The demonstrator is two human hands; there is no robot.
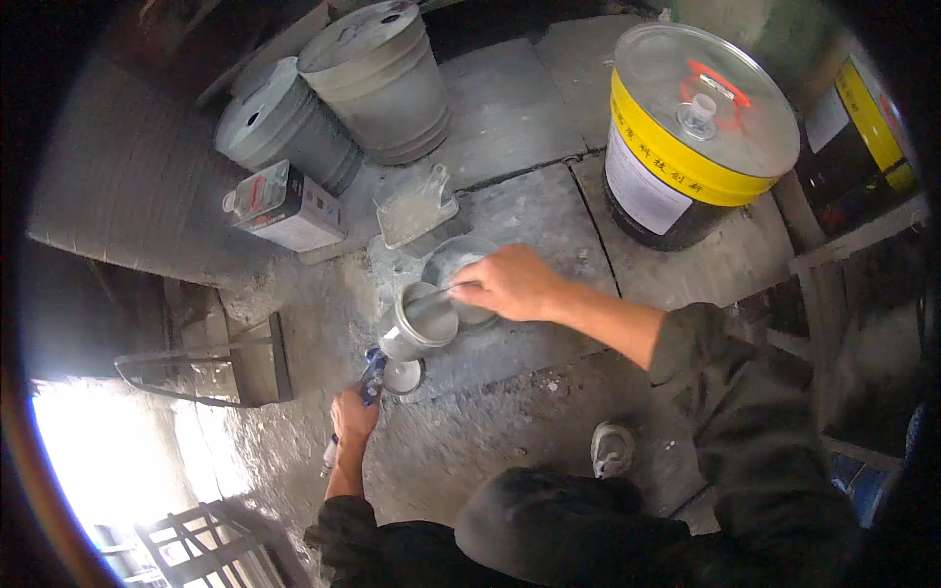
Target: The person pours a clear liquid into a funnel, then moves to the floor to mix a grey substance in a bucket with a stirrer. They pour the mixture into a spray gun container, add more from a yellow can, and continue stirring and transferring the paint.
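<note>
My right hand [505, 282] is closed on a thin metal stirrer [443, 291], which reaches into a small grey pot [397, 333] of grey material. Behind that pot sits a wider round container [451, 253], partly hidden by my hand. My left hand [355, 412] grips a blue tool [373, 367] with pale metal parts, low at the pot's left; its exact kind is unclear. A small round lid [405, 376] lies just right of the tool. Farther back is a dusty square tray [412, 211] with something upright in it.
A large yellow-banded drum [647, 186] stands at the right, another [858, 118] beyond it. Two grey drums [377, 98] and a rectangular can [294, 220] are at the back left. A metal frame [255, 353] is at the left; my shoe [613, 451] shows below.
</note>
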